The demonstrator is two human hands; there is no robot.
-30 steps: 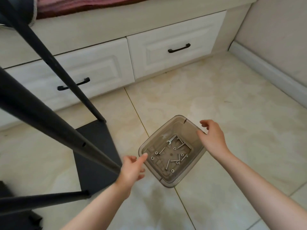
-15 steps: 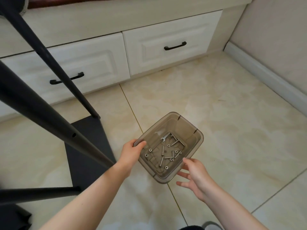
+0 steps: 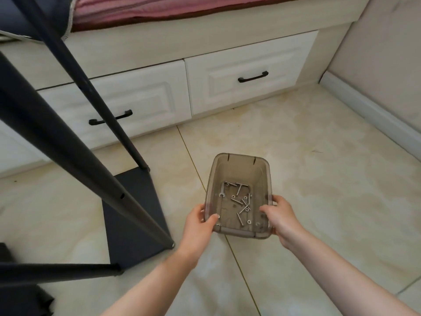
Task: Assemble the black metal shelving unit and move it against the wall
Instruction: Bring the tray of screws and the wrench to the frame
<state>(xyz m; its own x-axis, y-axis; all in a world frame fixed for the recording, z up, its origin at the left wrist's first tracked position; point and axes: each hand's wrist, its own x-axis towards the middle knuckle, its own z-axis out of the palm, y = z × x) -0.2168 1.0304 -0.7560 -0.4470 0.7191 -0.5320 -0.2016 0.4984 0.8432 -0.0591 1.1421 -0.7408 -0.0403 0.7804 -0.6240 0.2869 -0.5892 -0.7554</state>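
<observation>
Two hands grip smoky plastic bin of bolts and small wrench above tiled floor; left hand clasps near-left rim, thumb inside, right hand clasps near-right rim, fingers curled over wall. Black shelving unit stands just left of bin, posts fitted to base panel; judged partly built, fasteners unused, move to wall pending
</observation>
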